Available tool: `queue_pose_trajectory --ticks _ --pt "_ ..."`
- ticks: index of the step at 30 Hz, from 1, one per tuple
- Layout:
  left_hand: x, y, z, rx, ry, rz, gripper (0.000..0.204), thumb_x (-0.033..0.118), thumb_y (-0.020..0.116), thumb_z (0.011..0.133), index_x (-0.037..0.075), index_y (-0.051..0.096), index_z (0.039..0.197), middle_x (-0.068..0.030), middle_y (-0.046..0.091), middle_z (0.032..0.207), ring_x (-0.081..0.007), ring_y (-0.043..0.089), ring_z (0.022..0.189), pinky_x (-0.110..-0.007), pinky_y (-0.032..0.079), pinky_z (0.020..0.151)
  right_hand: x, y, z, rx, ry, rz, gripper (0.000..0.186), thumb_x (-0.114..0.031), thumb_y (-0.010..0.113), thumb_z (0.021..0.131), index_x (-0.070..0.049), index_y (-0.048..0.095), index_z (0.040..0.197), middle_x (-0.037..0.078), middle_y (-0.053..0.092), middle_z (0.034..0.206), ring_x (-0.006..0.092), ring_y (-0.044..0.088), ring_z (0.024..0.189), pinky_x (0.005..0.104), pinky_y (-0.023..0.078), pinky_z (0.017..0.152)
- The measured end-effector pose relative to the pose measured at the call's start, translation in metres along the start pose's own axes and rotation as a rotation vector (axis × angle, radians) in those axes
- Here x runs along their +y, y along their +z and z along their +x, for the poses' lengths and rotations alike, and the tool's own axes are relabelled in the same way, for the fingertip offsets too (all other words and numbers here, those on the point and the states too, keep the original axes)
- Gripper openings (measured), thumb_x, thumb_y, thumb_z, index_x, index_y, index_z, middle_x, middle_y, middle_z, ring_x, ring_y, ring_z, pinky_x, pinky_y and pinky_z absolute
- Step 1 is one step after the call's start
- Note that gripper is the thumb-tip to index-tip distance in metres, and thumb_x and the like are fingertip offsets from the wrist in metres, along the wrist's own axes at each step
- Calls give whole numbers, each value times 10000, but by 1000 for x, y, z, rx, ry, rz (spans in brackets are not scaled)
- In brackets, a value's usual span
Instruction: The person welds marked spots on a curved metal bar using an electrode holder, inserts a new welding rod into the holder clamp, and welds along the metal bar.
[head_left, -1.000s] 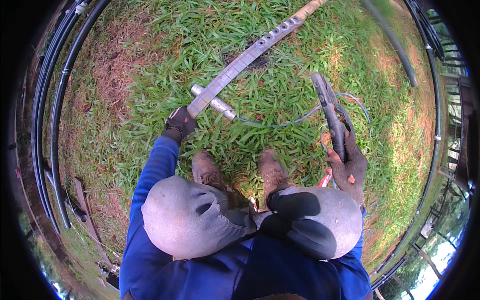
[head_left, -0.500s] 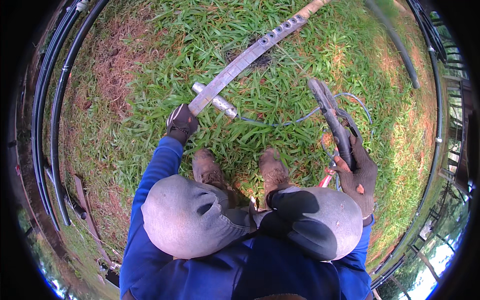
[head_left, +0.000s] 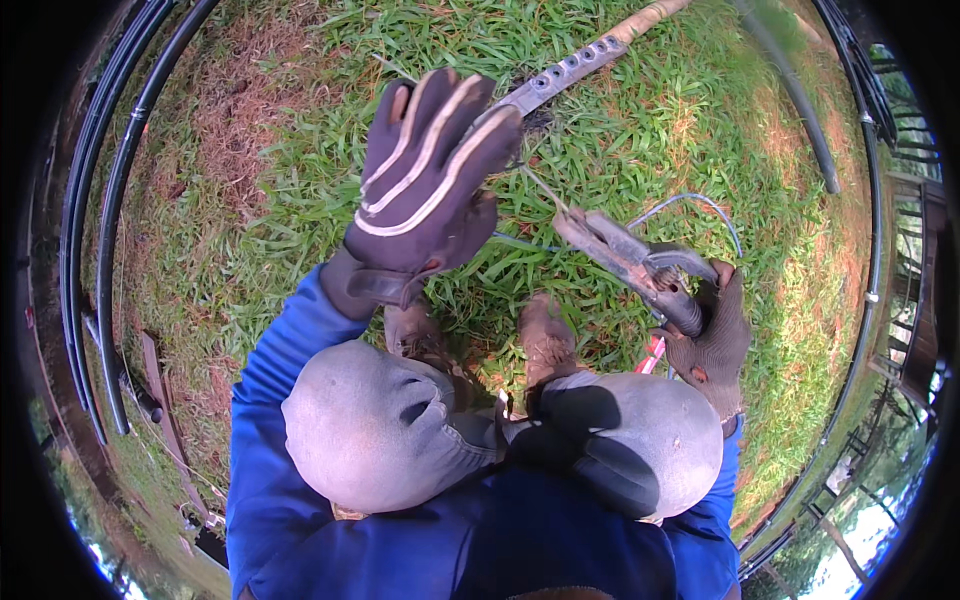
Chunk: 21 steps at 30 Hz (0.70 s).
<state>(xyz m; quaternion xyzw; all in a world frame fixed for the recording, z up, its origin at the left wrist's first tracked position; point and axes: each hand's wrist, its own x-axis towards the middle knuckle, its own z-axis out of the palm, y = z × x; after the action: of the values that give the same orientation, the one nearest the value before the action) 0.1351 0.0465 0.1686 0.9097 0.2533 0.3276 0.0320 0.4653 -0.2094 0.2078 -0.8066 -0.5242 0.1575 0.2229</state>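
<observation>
My right hand [head_left: 718, 345], in a dark knitted glove with a hole, grips a black welding electrode holder [head_left: 635, 255] that points up and left. A thin welding rod [head_left: 541, 186] runs from its jaws towards my left hand and partly behind it. My left hand [head_left: 425, 185], in a dark glove with pale stripes, is raised, back upward, fingers stretched out; whether it touches the rod cannot be seen. Beyond it lies a flat metal bar [head_left: 572, 72] with several round holes and a wooden-looking end [head_left: 650, 20]. My left hand hides the bar's near end.
A blue cable [head_left: 690, 200] loops over the grass near the holder. A pink-red object [head_left: 652, 354] lies by my right knee. Black pipes [head_left: 125, 170] run along the left, another pipe [head_left: 800, 100] at the upper right. My boots [head_left: 547, 335] stand below the bar.
My left hand has let go of the metal bar and come up over it, fingers extended. My right hand has swung the electrode holder's jaws left and slightly down.
</observation>
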Motion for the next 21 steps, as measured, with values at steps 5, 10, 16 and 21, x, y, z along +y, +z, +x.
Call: queue_pose_trajectory --ticks 5,10,16,21 --pt "7 6 37 85 73 -176 583 56 821 875 85 758 1454 -43 818 1054 -300 745 890 -487 510 891 -2 5 16 243 -356 -150 963 -308 1001 788 -17 582 1606 233 686 1457 354 789 1057 420 631 768" --pt "10 14 31 50 122 -278 507 61 848 883 95 781 1385 -48 807 951 -300 736 797 -460 518 776 2 16 11 192 -219 -52 818 -266 887 861 -32 603 1591 237 682 1448 412 742 1046 474 614 836" --pt "13 3 25 -288 47 -402 537 152 799 933 136 733 1465 -88 813 1014 -389 761 901 -510 595 842 -4 21 13 154 -180 18 863 -217 1090 709 -33 651 1429 168 740 1267 356 779 1049 402 621 890" --pt "8 4 24 -387 61 -462 530 226 775 969 113 725 1485 -104 818 1036 -399 772 939 -523 613 860 -8 22 8 186 -163 55 805 -204 1096 697 -44 675 1363 127 758 1180 327 804 1030 409 633 905"
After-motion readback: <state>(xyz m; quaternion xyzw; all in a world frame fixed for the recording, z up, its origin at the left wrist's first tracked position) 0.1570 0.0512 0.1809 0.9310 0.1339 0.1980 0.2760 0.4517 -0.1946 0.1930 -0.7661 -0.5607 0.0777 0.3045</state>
